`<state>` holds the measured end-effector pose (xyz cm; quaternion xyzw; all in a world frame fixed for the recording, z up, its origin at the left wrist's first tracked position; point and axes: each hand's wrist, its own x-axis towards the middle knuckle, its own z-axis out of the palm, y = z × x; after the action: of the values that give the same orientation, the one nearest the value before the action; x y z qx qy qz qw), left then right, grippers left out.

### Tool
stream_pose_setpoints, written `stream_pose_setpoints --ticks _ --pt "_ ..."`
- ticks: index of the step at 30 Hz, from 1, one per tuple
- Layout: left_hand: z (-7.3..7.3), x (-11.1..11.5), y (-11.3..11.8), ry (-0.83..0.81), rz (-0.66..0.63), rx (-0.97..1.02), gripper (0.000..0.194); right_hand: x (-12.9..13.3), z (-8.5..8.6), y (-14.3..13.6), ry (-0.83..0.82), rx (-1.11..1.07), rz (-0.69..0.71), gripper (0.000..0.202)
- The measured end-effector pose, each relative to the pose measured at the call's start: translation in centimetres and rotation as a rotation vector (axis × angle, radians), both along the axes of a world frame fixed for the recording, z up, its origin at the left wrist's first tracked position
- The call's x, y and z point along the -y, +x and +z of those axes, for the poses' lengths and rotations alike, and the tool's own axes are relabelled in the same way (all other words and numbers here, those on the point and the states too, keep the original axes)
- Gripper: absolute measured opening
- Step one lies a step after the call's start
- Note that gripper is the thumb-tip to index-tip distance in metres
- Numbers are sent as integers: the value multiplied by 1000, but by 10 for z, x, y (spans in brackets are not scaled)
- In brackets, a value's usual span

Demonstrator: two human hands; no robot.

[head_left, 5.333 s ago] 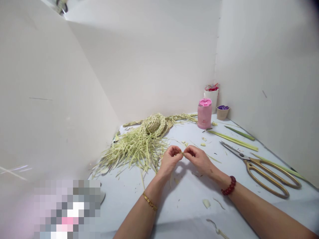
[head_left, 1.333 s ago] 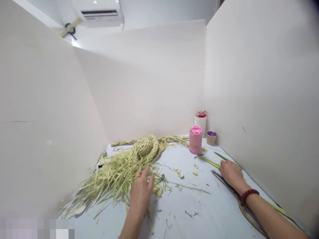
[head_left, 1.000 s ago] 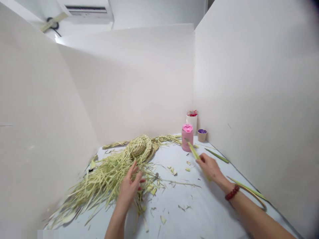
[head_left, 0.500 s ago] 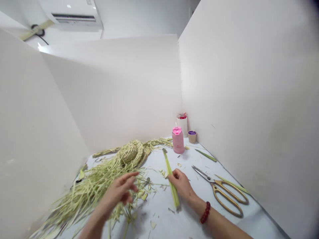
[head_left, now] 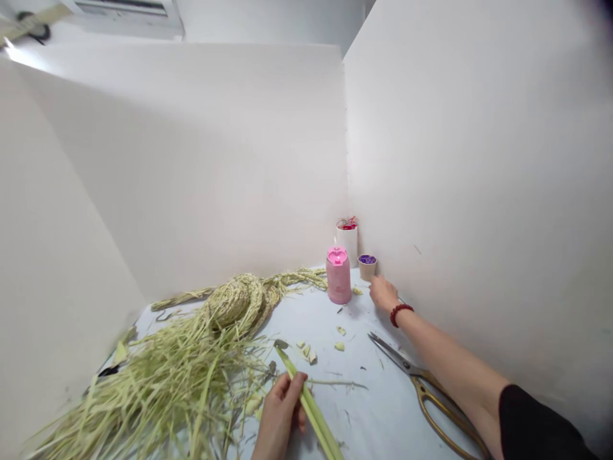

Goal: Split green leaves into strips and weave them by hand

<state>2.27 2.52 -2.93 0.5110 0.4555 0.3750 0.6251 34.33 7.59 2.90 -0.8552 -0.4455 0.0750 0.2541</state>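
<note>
In the lower middle of the head view, my left hand (head_left: 281,409) pinches a long pale-green plant stalk (head_left: 316,418) between thumb and fingers. The stalk slants from a dark, dry tip down to the bottom edge. My right hand (head_left: 384,295) reaches far forward along the right wall, palm down, over the spot where a short green leaf piece lay. Its fingertips are tucked under and mostly hidden, so any hold is unclear. Just beyond it stands a small tan cup (head_left: 367,271) with purple contents. Large gold-handled scissors (head_left: 412,370) lie partly beneath my right forearm.
A pink bottle (head_left: 339,281) and a white container (head_left: 348,243) with red items stand in the back corner. Loose straw strands (head_left: 182,383) and a coiled straw braid (head_left: 239,300) cover the left side. Cut scraps (head_left: 306,351) lie mid-table. White panels (head_left: 215,160) enclose the table.
The stalk has passed from my right hand to my left, which has moved right and closed on it. My right hand has reached forward to the cup's near side. The view has shifted slightly.
</note>
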Motion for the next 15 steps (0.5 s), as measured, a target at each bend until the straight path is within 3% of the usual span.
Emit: stream_pose_setpoints --ticks 4,7,12,15 --pt "-8 1 2 -29 17 47 58 -23 -26 21 -86 -24 -99 27" --pt "-13 1 2 -63 11 76 57 -31 -35 27 -98 -91 -120 34" --pt "-19 -2 1 -122 31 176 57 -26 -20 27 57 -270 -51 18" --pt "-19 -6 -1 -170 25 218 59 -8 -3 14 140 -489 105 9"
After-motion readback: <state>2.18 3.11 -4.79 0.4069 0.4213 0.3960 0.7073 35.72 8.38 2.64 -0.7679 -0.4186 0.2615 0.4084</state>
